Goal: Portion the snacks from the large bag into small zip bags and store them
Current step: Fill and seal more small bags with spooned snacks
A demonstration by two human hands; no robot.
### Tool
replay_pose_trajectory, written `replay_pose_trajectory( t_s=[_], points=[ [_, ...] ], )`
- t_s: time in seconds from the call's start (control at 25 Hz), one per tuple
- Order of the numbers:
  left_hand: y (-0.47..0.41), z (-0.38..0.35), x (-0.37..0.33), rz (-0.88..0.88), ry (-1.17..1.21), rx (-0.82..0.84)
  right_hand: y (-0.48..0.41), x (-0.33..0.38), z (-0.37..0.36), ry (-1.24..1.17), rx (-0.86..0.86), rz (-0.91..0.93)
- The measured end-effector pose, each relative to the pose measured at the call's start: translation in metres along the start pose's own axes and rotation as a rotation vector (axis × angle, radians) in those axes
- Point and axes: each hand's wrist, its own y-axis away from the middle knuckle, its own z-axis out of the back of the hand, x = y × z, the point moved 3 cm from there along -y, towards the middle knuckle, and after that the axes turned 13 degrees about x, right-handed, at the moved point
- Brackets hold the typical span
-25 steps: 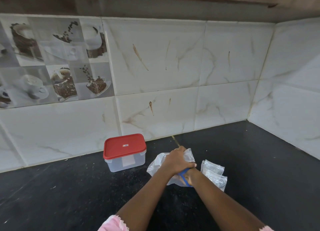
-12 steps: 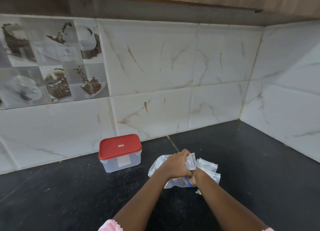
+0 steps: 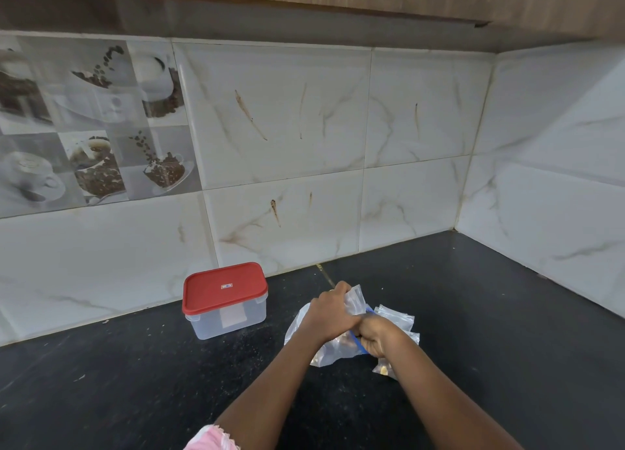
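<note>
A large clear plastic bag [image 3: 297, 328] with a blue zip strip lies on the black counter [image 3: 135, 382], brown snack pieces showing through near its bottom. My left hand [image 3: 329, 314] grips the bag's upper edge. My right hand [image 3: 373, 336] is closed on the bag at the blue strip, touching my left hand. Small clear zip bags [image 3: 397, 319] lie just right of my hands; one lower down, the small bag with snacks [image 3: 384, 370], shows a yellowish piece inside. How full the large bag is stays hidden by my hands.
A clear plastic box with a red lid [image 3: 225, 297] stands shut on the counter to the left of the bag, near the tiled back wall [image 3: 287, 165]. A second tiled wall [image 3: 548, 196] closes the corner on the right. Wooden cabinets hang overhead.
Both hands stay on the large bag; my right hand has shifted slightly toward me along the blue strip. The view has drifted a little, so the box and bags sit differently in frame.
</note>
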Motion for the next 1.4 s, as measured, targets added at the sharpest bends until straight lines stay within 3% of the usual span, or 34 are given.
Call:
replay_pose_trajectory(
  t_s=[0.4, 1.08, 1.2, 1.4],
  points=[
    [-0.01, 0.002, 0.012, 0.116, 0.052, -0.086, 0.047, 0.023, 0.034, -0.042, -0.178, -0.053],
    [-0.005, -0.009, 0.036, 0.196, 0.178, -0.08, 0.088, 0.06, 0.041, -0.182, -0.139, 0.123],
    [-0.006, -0.01, 0.035, 0.183, 0.21, -0.059, 0.083, 0.064, 0.022, -0.052, -0.159, 0.198],
    [-0.001, -0.008, 0.036, 0.166, 0.304, -0.114, 0.077, 0.068, -0.001, 0.507, -0.259, 0.359]
  ],
)
